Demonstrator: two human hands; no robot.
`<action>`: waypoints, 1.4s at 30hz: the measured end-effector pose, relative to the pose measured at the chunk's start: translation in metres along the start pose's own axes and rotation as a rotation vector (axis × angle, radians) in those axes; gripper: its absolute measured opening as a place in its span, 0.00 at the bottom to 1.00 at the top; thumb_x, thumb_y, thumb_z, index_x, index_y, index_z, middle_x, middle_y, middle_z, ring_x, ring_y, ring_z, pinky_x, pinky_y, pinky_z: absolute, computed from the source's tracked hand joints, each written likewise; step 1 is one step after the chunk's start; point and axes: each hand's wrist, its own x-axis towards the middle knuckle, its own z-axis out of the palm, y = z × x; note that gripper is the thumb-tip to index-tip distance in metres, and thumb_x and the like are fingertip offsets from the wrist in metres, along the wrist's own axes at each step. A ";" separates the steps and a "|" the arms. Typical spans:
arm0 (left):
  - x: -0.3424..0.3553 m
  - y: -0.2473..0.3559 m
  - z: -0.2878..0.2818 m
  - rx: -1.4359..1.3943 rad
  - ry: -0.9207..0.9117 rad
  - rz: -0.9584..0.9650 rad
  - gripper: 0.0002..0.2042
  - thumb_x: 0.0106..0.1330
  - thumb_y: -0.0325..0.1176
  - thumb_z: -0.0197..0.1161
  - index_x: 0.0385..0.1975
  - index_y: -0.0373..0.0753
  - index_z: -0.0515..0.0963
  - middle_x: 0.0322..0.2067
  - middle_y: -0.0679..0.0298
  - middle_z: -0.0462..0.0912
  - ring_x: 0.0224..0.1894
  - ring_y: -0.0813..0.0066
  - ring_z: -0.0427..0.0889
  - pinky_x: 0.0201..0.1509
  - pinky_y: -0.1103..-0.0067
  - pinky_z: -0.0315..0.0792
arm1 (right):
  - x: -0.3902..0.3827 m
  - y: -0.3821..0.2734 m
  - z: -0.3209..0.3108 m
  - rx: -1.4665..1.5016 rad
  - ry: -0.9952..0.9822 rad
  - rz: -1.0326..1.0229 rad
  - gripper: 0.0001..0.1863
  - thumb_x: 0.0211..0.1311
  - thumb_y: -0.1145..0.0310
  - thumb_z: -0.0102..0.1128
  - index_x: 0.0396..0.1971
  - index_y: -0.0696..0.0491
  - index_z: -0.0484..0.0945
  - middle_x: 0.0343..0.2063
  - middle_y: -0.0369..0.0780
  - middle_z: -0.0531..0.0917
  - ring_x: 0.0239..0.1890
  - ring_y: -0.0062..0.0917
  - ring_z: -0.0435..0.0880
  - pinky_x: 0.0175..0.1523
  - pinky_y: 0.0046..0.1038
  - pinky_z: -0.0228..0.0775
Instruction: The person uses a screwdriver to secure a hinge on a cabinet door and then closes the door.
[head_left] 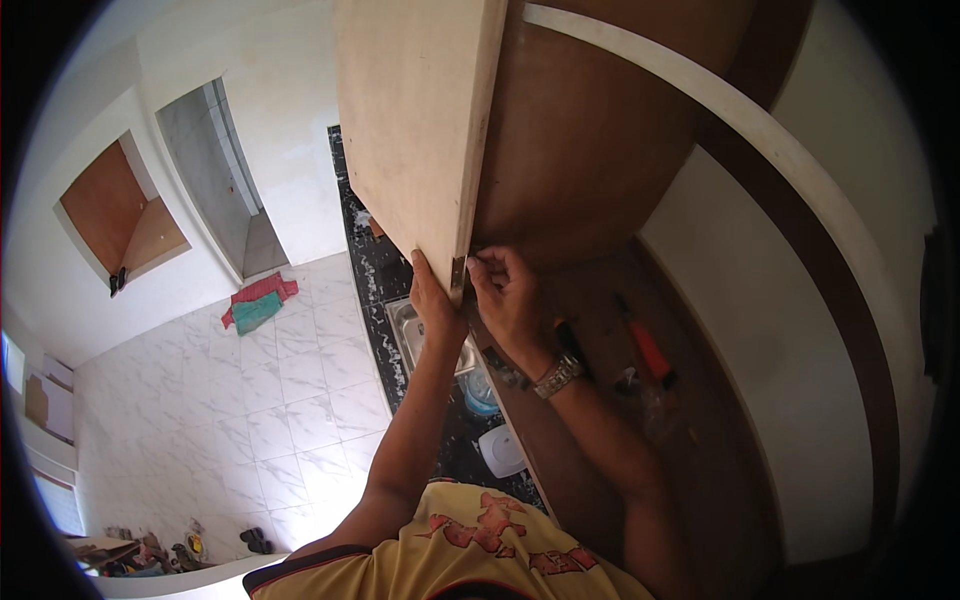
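A pale wooden cabinet door (415,120) stands swung out from the cabinet. My left hand (437,305) grips its lower corner, thumb along the face. On the door's narrow edge sits a small metal hinge plate (458,274). Right beside that plate, the fingers of my right hand (508,300) are pinched together; whatever they hold is too small to name. A metal watch (558,375) circles my right wrist. Another dark metal piece (497,360) lies at the cabinet's front edge, just below my right hand.
Inside the cabinet lie an orange-red tool (650,352) and a dark handle (567,336). Below the door runs a black speckled counter (372,300) with a steel sink (408,325), a blue container (481,392) and a white item (502,451). Cloths (258,312) lie on the tiled floor (250,400).
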 end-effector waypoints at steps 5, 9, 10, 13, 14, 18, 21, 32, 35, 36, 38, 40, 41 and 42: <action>0.006 -0.005 -0.002 -0.128 -0.006 -0.101 0.31 0.81 0.56 0.45 0.63 0.30 0.71 0.50 0.55 0.82 0.46 0.69 0.84 0.50 0.75 0.79 | -0.001 0.002 0.003 -0.053 0.046 -0.082 0.11 0.71 0.68 0.66 0.42 0.61 0.80 0.34 0.46 0.87 0.34 0.29 0.90 0.39 0.29 0.81; 0.006 -0.004 -0.002 -0.108 -0.054 -0.081 0.30 0.82 0.55 0.44 0.62 0.30 0.71 0.49 0.56 0.82 0.46 0.70 0.84 0.49 0.75 0.79 | -0.001 0.002 0.004 -0.141 0.081 -0.154 0.11 0.70 0.69 0.66 0.42 0.60 0.79 0.34 0.46 0.86 0.34 0.30 0.89 0.38 0.30 0.80; 0.006 -0.003 -0.001 -0.119 -0.047 -0.099 0.30 0.82 0.55 0.44 0.62 0.30 0.72 0.48 0.56 0.82 0.45 0.70 0.84 0.49 0.75 0.79 | -0.001 0.005 0.003 -0.142 0.082 -0.154 0.11 0.70 0.69 0.66 0.42 0.60 0.79 0.34 0.46 0.86 0.34 0.30 0.89 0.38 0.30 0.80; 0.004 -0.002 -0.003 0.054 -0.087 -0.009 0.30 0.82 0.55 0.44 0.60 0.30 0.73 0.47 0.56 0.83 0.43 0.71 0.84 0.48 0.76 0.79 | -0.002 0.011 0.001 -0.159 0.061 -0.264 0.12 0.68 0.70 0.67 0.45 0.60 0.78 0.35 0.46 0.85 0.35 0.30 0.88 0.41 0.30 0.80; 0.005 -0.001 -0.004 0.052 -0.086 -0.008 0.30 0.82 0.55 0.44 0.60 0.30 0.73 0.47 0.56 0.83 0.43 0.71 0.84 0.48 0.76 0.79 | -0.004 0.010 0.002 -0.136 0.069 -0.231 0.12 0.68 0.71 0.67 0.46 0.60 0.77 0.36 0.45 0.85 0.35 0.29 0.87 0.42 0.30 0.80; 0.006 0.001 -0.005 -0.047 -0.049 -0.045 0.30 0.82 0.55 0.44 0.59 0.29 0.74 0.46 0.55 0.84 0.43 0.71 0.85 0.47 0.76 0.80 | -0.007 -0.003 0.005 -0.005 0.023 -0.168 0.15 0.66 0.72 0.68 0.49 0.59 0.76 0.36 0.43 0.85 0.36 0.27 0.85 0.45 0.29 0.79; 0.008 0.002 -0.001 -0.142 -0.023 -0.078 0.31 0.81 0.56 0.44 0.57 0.28 0.75 0.46 0.55 0.84 0.43 0.69 0.85 0.47 0.75 0.80 | -0.006 -0.002 0.004 0.100 -0.035 -0.193 0.18 0.69 0.71 0.67 0.54 0.60 0.75 0.41 0.40 0.85 0.40 0.21 0.86 0.46 0.24 0.80; 0.011 0.002 -0.014 -0.153 0.005 -0.091 0.25 0.80 0.48 0.55 0.62 0.31 0.71 0.46 0.57 0.82 0.45 0.72 0.82 0.51 0.76 0.77 | -0.005 -0.005 0.004 0.069 -0.049 -0.029 0.15 0.70 0.70 0.66 0.51 0.64 0.83 0.37 0.47 0.89 0.36 0.24 0.89 0.41 0.25 0.81; -0.007 0.009 -0.014 0.205 0.207 0.484 0.19 0.75 0.35 0.64 0.61 0.32 0.73 0.48 0.61 0.78 0.49 0.74 0.79 0.58 0.77 0.73 | -0.008 -0.017 0.001 -0.044 -0.025 -0.093 0.15 0.69 0.70 0.66 0.50 0.63 0.84 0.35 0.47 0.88 0.35 0.24 0.89 0.40 0.26 0.80; -0.009 0.011 -0.012 0.201 0.202 0.483 0.19 0.75 0.35 0.64 0.61 0.32 0.73 0.48 0.61 0.78 0.49 0.74 0.79 0.58 0.77 0.73 | -0.008 -0.020 -0.001 -0.084 -0.013 -0.117 0.14 0.69 0.70 0.67 0.50 0.63 0.84 0.34 0.47 0.88 0.35 0.25 0.89 0.39 0.27 0.79; -0.017 0.022 -0.011 0.358 -0.185 0.622 0.14 0.76 0.30 0.63 0.55 0.31 0.78 0.47 0.62 0.78 0.49 0.75 0.79 0.58 0.78 0.73 | -0.007 -0.009 -0.001 -0.109 0.017 -0.150 0.14 0.68 0.71 0.67 0.50 0.63 0.84 0.34 0.47 0.87 0.34 0.28 0.89 0.39 0.29 0.79; -0.021 0.023 -0.007 0.332 -0.161 0.600 0.09 0.75 0.28 0.63 0.49 0.31 0.82 0.46 0.63 0.79 0.48 0.77 0.80 0.56 0.80 0.74 | -0.007 -0.005 0.001 -0.134 0.043 -0.189 0.15 0.68 0.71 0.67 0.50 0.62 0.84 0.34 0.47 0.87 0.34 0.31 0.89 0.39 0.31 0.79; -0.020 0.024 -0.010 0.316 -0.158 0.587 0.09 0.75 0.28 0.64 0.49 0.31 0.82 0.46 0.63 0.79 0.48 0.77 0.80 0.54 0.80 0.74 | -0.008 -0.007 0.004 -0.155 0.041 -0.214 0.14 0.68 0.72 0.66 0.49 0.62 0.84 0.34 0.48 0.87 0.35 0.34 0.89 0.40 0.32 0.79; -0.020 0.024 -0.013 0.300 -0.156 0.574 0.09 0.74 0.29 0.64 0.48 0.30 0.82 0.46 0.63 0.79 0.47 0.78 0.80 0.53 0.80 0.74 | -0.009 -0.009 0.006 -0.176 0.039 -0.238 0.14 0.67 0.72 0.66 0.49 0.62 0.84 0.35 0.48 0.87 0.35 0.37 0.88 0.40 0.33 0.80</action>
